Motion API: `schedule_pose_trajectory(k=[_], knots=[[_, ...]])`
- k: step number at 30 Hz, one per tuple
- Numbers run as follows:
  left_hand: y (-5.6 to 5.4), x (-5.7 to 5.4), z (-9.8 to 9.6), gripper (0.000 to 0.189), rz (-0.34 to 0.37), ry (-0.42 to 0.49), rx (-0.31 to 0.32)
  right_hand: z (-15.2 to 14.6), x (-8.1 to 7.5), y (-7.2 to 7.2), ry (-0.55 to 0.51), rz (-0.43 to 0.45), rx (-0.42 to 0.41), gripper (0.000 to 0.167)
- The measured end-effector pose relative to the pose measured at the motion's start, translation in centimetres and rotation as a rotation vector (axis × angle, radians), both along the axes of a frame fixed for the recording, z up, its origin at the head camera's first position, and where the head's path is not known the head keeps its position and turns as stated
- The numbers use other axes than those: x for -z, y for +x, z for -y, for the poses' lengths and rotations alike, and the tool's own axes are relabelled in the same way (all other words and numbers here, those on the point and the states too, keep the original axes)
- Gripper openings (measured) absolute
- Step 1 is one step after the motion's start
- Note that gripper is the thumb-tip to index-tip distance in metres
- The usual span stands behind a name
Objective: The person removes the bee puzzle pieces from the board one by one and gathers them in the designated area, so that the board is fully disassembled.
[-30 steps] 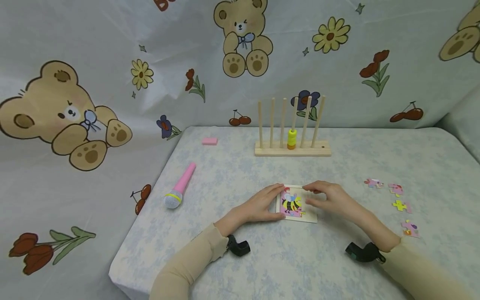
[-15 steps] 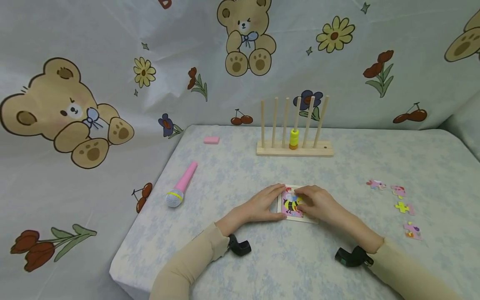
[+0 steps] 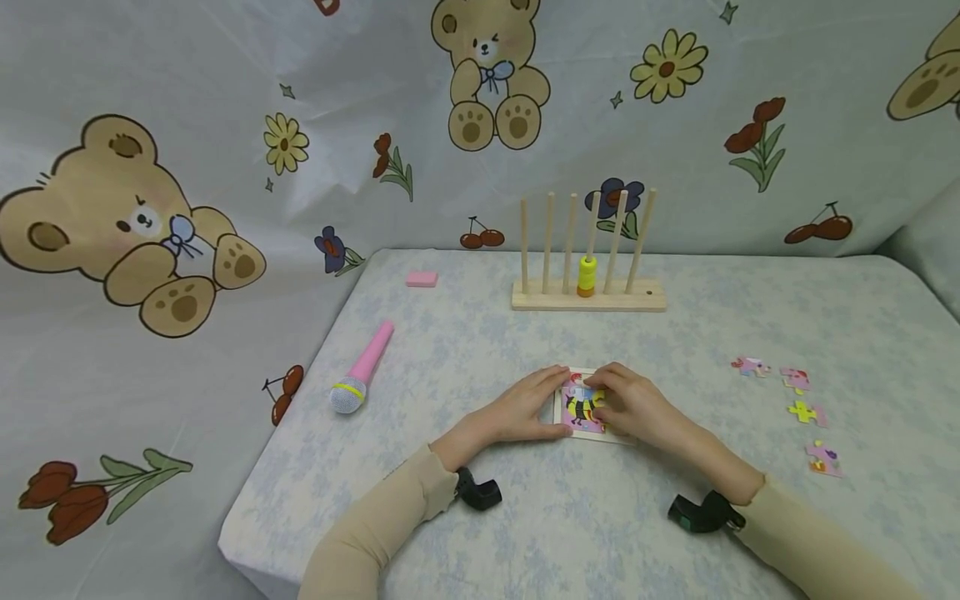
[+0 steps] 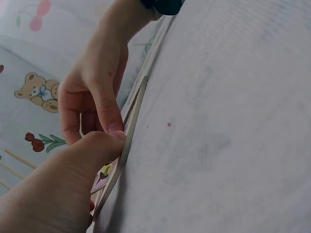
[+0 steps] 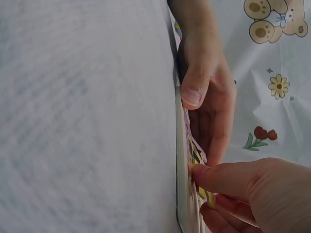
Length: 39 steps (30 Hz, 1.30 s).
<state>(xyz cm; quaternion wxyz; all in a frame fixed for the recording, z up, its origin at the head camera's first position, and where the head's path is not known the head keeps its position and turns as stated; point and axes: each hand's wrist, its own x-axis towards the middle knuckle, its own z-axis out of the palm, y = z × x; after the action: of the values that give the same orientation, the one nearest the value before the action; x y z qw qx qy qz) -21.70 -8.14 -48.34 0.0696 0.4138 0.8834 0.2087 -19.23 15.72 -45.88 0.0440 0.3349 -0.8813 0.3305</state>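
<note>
A small jigsaw puzzle board [image 3: 557, 410] with a pale frame lies mid-table, its picture showing a striped bee on pink. My left hand [image 3: 521, 412] grips the board's left side, thumb at the near edge and fingers at the far edge. Over the board's right half, my right hand [image 3: 641, 406] pinches a puzzle piece [image 5: 210, 199], its yellow edge showing between thumb and fingers in the right wrist view. That hand covers much of the board's right part. In the left wrist view, the right thumb comes close to the left thumb at the frame.
Several loose puzzle pieces [image 3: 804, 412] lie at the right. Behind the board stands a wooden peg rack [image 3: 588, 305] with yellow and orange beads [image 3: 587, 275] on one peg. A pink toy microphone [image 3: 367, 367] and a pink block [image 3: 422, 279] lie at the left.
My right hand has moved left from the board's right edge to over the bee picture, then stayed there with slight shifts. The left hand keeps its place on the board.
</note>
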Motion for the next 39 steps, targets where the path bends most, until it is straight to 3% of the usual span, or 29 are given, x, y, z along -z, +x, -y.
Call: schedule_pose_trajectory(k=[12, 17, 23, 30, 39], knots=[[-0.1, 0.0, 0.0, 0.085, -0.019, 0.009, 0.021, 0.1, -0.2, 0.0, 0.003, -0.041, -0.003, 0.04], [0.0, -0.4, 0.0, 0.076, -0.083, 0.053, 0.123, -0.1, -0.2, -0.2, -0.001, -0.026, -0.009, 0.039], [0.2, -0.6, 0.0, 0.06, -0.126, 0.048, 0.24, -0.4, 0.0, -0.5, -0.021, 0.065, -0.011, 0.038], [0.2, -0.4, 0.0, 0.058, -0.117, 0.036, 0.256, -0.9, -0.1, -0.8, -0.003, 0.129, -0.034, 0.04], [0.0, -0.2, 0.0, 0.057, -0.116, 0.052, 0.254, -1.3, -0.4, -1.2, 0.006, 0.091, -0.086, 0.036]])
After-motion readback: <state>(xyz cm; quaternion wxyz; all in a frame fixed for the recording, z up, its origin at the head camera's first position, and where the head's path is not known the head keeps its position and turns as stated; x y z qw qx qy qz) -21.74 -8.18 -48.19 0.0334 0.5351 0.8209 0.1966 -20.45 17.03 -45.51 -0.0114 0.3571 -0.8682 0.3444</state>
